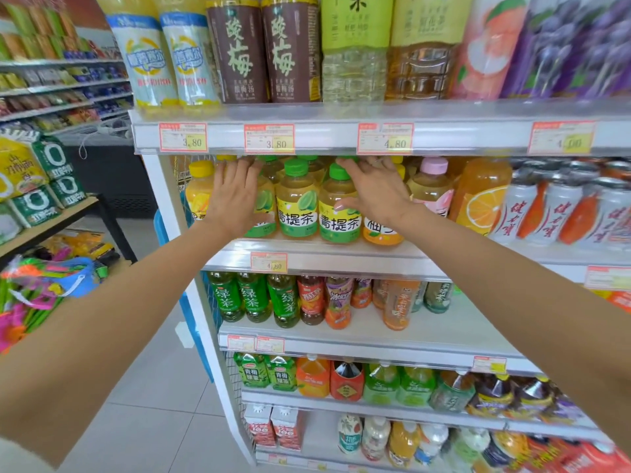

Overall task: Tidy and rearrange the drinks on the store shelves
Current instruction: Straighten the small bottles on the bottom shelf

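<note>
In the middle of the frame, on the second shelf (327, 254) from the top, stands a row of green-capped tea bottles (296, 199) whose labels read 青提茶. The left hand (235, 196) lies flat against the bottle at the left end of that row, its grip spread, fingers reaching up toward the caps. The right hand (375, 189) covers the upper part of the right-hand green-capped bottle (339, 206) and the orange-labelled bottle (380, 232) beside it, its grip also spread and closed on nothing. Just left of the left hand stands a yellow-capped bottle (199, 189). To the right are a pink-capped bottle (432, 186), an orange juice bottle (479, 196) and white cans (560, 209). Price tags (269, 138) above read 3.80, 3.80 and 4.80; the one below reads 4.80. Brown bottles (264, 49) at the upper middle read 酸梅.
</note>
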Action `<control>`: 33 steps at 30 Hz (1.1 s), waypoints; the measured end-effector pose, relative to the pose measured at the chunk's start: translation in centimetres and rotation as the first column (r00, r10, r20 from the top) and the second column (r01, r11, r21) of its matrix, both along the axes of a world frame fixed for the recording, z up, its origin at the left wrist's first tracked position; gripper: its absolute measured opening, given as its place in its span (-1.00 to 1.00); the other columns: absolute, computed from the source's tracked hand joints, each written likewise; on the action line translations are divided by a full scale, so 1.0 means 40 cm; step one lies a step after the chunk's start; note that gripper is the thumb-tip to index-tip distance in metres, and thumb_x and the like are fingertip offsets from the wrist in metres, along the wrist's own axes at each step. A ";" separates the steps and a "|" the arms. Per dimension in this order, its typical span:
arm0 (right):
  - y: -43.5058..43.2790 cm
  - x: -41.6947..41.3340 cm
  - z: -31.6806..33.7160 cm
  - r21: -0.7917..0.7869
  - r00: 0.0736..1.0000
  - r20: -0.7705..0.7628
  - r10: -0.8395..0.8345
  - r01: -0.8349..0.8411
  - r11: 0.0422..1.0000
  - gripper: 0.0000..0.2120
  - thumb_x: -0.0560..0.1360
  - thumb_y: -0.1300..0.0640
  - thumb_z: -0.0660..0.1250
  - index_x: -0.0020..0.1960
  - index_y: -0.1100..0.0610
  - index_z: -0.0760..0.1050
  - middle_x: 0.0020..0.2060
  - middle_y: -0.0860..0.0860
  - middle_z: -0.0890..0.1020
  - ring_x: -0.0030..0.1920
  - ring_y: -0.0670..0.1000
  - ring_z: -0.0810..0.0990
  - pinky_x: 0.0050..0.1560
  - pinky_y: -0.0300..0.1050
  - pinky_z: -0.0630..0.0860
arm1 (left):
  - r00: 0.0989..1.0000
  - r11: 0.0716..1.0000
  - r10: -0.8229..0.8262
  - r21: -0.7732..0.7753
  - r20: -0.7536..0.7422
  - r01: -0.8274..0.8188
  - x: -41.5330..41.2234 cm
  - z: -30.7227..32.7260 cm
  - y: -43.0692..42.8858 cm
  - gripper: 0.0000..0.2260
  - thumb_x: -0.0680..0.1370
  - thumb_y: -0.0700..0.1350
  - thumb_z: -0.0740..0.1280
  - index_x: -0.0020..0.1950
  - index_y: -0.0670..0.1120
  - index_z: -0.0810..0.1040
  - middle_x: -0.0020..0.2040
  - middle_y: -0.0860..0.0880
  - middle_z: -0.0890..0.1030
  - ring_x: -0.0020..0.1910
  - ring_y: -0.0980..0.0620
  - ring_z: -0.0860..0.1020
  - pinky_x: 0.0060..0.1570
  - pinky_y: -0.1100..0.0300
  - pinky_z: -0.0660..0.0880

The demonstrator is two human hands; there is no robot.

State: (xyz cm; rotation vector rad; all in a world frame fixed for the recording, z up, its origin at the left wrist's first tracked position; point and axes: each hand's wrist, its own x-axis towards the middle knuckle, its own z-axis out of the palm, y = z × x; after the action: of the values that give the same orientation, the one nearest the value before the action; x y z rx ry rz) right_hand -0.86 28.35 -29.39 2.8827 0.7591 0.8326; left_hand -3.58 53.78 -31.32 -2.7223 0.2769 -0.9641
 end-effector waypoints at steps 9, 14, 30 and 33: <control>-0.182 -0.133 -0.159 0.274 0.903 0.411 0.129 -0.257 0.927 -0.64 0.49 0.07 0.30 0.25 0.15 0.43 0.15 0.13 0.54 0.21 0.12 0.39 0.36 0.13 0.23 | 0.924 0.928 -0.373 0.019 0.088 0.373 -0.023 -0.048 -0.186 -0.14 0.20 0.17 0.52 0.34 -0.25 0.33 0.28 -0.22 0.44 0.26 -0.20 0.40 0.35 -0.13 0.17; -0.299 -0.164 -0.242 0.444 0.967 0.247 -0.062 -0.056 0.894 -0.66 0.46 0.05 0.23 0.18 0.17 0.47 0.13 0.15 0.54 0.13 0.15 0.42 0.12 0.05 0.34 | 0.880 0.886 -0.461 -0.006 0.114 0.465 -0.006 -0.042 -0.315 -0.14 0.21 0.22 0.50 0.33 -0.25 0.34 0.25 -0.22 0.46 0.25 -0.18 0.39 0.35 -0.10 0.12; -0.351 -0.190 -0.221 0.564 0.995 0.065 -0.071 0.022 0.825 -0.68 0.43 0.15 0.27 0.16 0.21 0.51 0.10 0.17 0.53 0.14 0.18 0.46 0.17 -0.08 0.33 | 0.986 0.989 -0.148 0.017 0.072 0.147 0.041 -0.021 -0.475 0.02 0.11 0.41 0.42 0.36 -0.21 0.33 0.24 -0.13 0.46 0.18 -0.10 0.45 0.31 -0.18 0.24; -0.345 -0.189 -0.212 0.566 0.997 0.049 -0.055 0.018 0.824 -0.68 0.43 0.16 0.26 0.16 0.22 0.51 0.10 0.17 0.52 0.14 0.18 0.46 0.19 -0.10 0.32 | 0.989 0.990 -0.137 0.026 0.063 0.135 0.044 -0.024 -0.472 0.02 0.08 0.41 0.42 0.35 -0.20 0.34 0.23 -0.12 0.47 0.15 -0.10 0.46 0.29 -0.17 0.27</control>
State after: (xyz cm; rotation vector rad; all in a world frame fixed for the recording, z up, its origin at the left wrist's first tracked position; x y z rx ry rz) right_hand -8.41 14.56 -37.87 3.3323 0.5083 1.3391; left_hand -1.82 34.90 -32.27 -2.6754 0.4636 -1.0758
